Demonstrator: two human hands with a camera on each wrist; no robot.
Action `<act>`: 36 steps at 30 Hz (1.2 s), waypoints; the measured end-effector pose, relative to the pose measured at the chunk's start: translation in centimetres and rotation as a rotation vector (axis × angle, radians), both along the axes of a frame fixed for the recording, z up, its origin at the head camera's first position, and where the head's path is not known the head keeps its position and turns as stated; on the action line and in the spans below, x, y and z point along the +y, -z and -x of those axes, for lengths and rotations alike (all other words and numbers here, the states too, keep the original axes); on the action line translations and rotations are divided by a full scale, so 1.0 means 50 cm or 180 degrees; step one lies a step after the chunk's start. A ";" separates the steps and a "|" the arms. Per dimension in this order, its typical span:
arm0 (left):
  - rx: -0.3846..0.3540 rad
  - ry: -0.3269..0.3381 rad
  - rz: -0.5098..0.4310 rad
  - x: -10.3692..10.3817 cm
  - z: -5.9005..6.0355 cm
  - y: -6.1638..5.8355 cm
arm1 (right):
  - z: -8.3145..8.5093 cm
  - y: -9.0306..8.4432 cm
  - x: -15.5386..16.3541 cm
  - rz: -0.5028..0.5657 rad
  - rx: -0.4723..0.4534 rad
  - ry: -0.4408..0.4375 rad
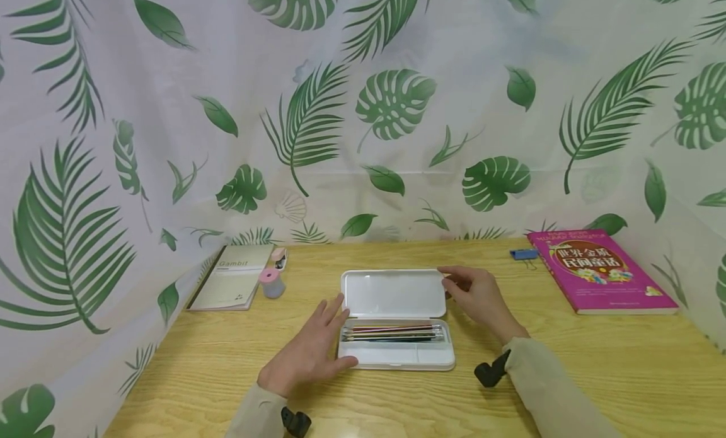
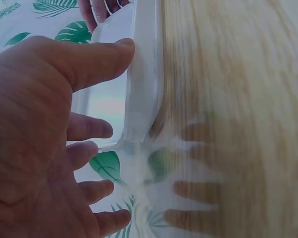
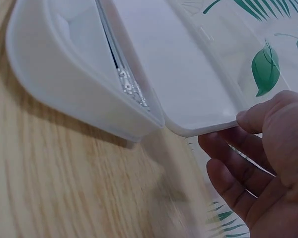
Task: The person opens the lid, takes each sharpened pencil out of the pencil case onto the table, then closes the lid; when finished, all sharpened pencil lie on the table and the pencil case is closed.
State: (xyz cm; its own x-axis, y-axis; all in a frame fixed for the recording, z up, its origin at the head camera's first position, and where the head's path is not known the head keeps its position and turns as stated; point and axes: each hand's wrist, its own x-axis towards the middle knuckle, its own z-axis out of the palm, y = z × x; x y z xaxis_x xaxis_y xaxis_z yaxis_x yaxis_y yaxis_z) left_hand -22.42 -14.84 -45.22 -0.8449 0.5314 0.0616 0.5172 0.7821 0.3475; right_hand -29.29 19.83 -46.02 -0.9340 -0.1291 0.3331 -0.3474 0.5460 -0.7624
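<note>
Left hand: your left hand (image 1: 309, 353) lies nearest you, fingers (image 2: 92, 128) straight, thumb pressed to the near-left end of the pencil case (image 1: 397, 353).
Pencil case: white, mid-counter, lid (image 1: 393, 293) raised toward the far side, pencils (image 1: 392, 333) in a row inside.
Right hand: your right hand (image 1: 478, 294) has relaxed fingers (image 3: 228, 181), thumb tip touching the lid's right corner.
Counter: wooden counter (image 1: 567, 362); pink book (image 1: 601, 271) far right, notebook (image 1: 234, 276) far left.
</note>
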 end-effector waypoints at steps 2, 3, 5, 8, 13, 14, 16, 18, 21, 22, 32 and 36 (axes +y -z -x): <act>0.0021 0.0050 0.0086 0.000 0.001 0.003 | 0.001 0.000 -0.001 0.0026 -0.0032 -0.0012; 0.0030 0.0061 0.0120 -0.001 0.000 0.005 | 0.001 0.001 -0.002 0.0034 -0.0052 -0.0012; 0.0050 0.0064 0.0171 -0.001 -0.001 0.006 | 0.003 0.003 -0.002 0.0038 -0.0092 -0.0018; 0.0025 0.0031 0.0256 -0.003 -0.001 0.009 | 0.007 0.007 -0.003 0.0034 -0.0150 -0.0035; -0.0019 0.0007 0.0300 -0.003 -0.003 0.011 | 0.015 0.013 -0.003 0.0103 -0.0265 -0.0083; -0.0016 0.0005 0.0301 -0.003 -0.004 0.011 | 0.017 0.014 -0.002 0.0122 -0.0288 -0.0095; -0.0005 0.0000 0.0303 -0.004 -0.004 0.011 | 0.020 0.017 -0.001 0.0156 -0.0340 -0.0118; -0.0001 -0.0005 0.0305 -0.004 -0.004 0.011 | 0.023 0.019 0.001 0.0185 -0.0389 -0.0141; -0.0002 -0.0014 0.0295 -0.005 -0.004 0.011 | 0.027 0.021 0.005 0.0203 -0.0432 -0.0176; -0.0003 -0.0019 0.0290 -0.005 -0.004 0.010 | 0.028 0.021 0.006 0.0207 -0.0440 -0.0179; -0.0110 -0.0033 0.0183 -0.007 -0.004 0.011 | 0.034 0.031 0.005 0.0079 -0.0480 -0.0129; -0.0108 -0.0052 0.0176 -0.007 -0.005 0.014 | 0.037 0.035 0.001 -0.0049 -0.0528 -0.0052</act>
